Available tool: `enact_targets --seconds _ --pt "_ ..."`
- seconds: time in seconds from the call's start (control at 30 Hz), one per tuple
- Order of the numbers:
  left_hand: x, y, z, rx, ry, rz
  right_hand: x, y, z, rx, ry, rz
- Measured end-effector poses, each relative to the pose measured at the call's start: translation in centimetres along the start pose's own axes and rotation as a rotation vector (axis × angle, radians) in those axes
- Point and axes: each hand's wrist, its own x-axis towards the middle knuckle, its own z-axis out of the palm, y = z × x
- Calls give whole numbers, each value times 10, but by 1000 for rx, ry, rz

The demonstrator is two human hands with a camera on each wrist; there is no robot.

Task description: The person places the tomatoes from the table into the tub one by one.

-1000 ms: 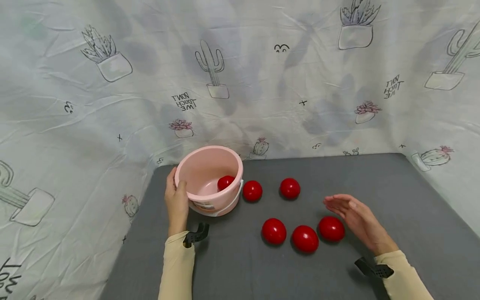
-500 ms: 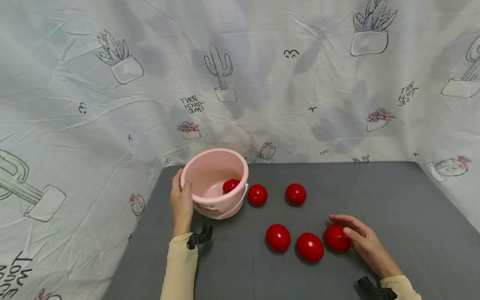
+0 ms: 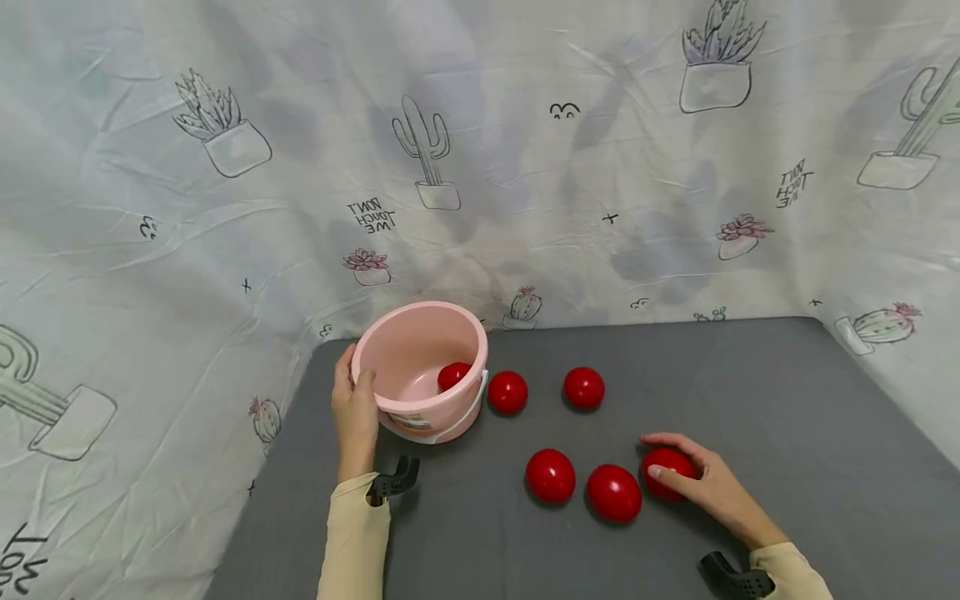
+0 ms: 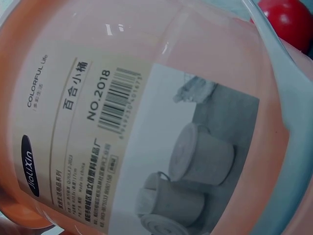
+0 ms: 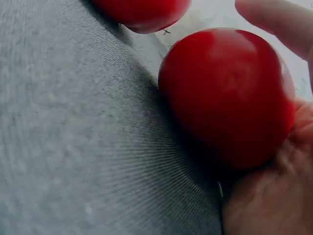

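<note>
A pink bucket (image 3: 442, 408) with a white handle stands tilted at the table's left, its mouth towards me. My left hand (image 3: 356, 417) grips its left rim, thumb in front, the other fingers partly hidden behind. One glossy red ball (image 3: 453, 376) lies inside. The left wrist view is filled by the bucket's printed label (image 4: 132, 147). At the right, my right hand (image 3: 708, 483) curls round another red ball (image 3: 660, 473), thumb on the near side and fingers on the far side. That ball (image 5: 225, 98) rests against the palm in the right wrist view, close to the table.
Beside the bucket lies a red ball (image 3: 507, 392), with another ball (image 3: 583, 388) to its right. Nearer me are two more, a left ball (image 3: 551, 477) and a right ball (image 3: 614, 493). A grey cloth (image 3: 465, 533) covers the table; a cactus-print curtain (image 3: 510, 167) encloses the back and sides.
My right hand has come down from above the rightmost ball and closed round it. My left hand still holds the bucket. The view shifted slightly.
</note>
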Motion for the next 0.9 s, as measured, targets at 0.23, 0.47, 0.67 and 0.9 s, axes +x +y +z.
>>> enact_targets --seconds 0.23,0.47,0.67,0.9 --pt "-2 -3 0 -8 15 -4 -1 -2 2 -35 12 35" --pt "-2 -3 1 -2 23 1 -1 -1 -1 -24 46 84" --pt "-2 -2 2 8 25 1 0 4 -10 221 31 66" --pt "-1 -1 3 8 26 15 1 10 -20 563 -24 4"
